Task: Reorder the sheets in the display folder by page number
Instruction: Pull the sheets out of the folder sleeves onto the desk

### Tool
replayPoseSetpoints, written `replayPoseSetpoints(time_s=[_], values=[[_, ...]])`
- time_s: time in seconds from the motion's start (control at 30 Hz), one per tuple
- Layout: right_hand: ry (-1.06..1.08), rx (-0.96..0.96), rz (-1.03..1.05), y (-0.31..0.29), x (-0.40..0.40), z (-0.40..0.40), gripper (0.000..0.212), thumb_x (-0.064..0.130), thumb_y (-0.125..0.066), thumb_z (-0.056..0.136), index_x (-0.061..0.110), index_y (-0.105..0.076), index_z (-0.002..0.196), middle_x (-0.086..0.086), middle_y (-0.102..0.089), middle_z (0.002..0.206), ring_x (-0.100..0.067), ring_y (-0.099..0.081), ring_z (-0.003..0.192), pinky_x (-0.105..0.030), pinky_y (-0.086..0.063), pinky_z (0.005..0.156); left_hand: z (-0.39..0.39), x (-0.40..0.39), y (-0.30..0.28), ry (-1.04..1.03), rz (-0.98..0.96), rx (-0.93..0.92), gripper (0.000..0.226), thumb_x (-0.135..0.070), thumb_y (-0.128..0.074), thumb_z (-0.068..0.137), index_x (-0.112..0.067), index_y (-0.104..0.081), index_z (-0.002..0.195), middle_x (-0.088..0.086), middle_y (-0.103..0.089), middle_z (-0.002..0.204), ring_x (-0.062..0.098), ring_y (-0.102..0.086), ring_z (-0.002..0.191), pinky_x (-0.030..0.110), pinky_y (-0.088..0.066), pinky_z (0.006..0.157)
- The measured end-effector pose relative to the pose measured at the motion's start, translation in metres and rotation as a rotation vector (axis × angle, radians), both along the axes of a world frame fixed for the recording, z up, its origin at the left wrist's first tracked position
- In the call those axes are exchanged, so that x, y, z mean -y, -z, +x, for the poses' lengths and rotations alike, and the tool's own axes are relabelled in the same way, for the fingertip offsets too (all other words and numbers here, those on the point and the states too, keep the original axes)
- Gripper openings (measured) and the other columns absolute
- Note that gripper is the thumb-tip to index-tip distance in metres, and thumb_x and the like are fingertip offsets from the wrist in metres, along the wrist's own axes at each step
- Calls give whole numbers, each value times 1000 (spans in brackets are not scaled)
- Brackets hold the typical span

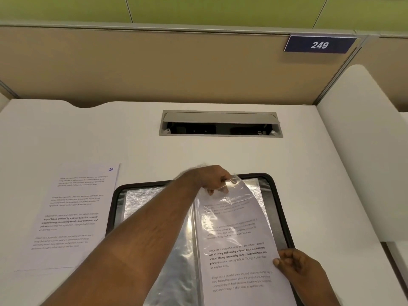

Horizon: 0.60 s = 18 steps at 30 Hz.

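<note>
sheet [239, 250] pinched top by left hand [215, 180], right hand [293, 261] at edge

On the bench [220, 155] the open display folder [278, 202] lies nearest the person, a loose sheet marked 10 [72, 215] lies flat just left of it, the cable hatch [220, 123] sits behind the folder, and the partition [154, 62] stands behind the bench.
</note>
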State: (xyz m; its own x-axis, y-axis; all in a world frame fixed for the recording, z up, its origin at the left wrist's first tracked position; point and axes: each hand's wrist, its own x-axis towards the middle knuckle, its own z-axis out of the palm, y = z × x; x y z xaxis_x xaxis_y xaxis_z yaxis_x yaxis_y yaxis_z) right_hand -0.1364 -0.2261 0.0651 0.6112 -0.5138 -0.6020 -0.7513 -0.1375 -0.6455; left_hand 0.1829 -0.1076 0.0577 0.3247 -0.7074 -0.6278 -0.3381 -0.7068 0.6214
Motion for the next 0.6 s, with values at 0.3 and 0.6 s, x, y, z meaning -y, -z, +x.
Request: replayPoseSetpoints(time_s=[0.3,0.6], values=[[-12,47,65,-9,-1,-1,14,34,-79,72,24,-74,81,1,-76,75,-14,-74,76,-25,-57,73,-11,16,12,-13,-114,61,19,-11,-57,97,-27,-64,102,-9,-60,93,11,-65,85,20,-49,52],[-27,-24,62,-4,3,-6,19,24,-80,77,19,-72,93,1,-76,78,-11,-74,78,-32,-56,84,-1,17,9,-46,-155,124,23,-13,-63,93,-23,-52,75,5,-66,89,11,-51,54,23,-42,48]])
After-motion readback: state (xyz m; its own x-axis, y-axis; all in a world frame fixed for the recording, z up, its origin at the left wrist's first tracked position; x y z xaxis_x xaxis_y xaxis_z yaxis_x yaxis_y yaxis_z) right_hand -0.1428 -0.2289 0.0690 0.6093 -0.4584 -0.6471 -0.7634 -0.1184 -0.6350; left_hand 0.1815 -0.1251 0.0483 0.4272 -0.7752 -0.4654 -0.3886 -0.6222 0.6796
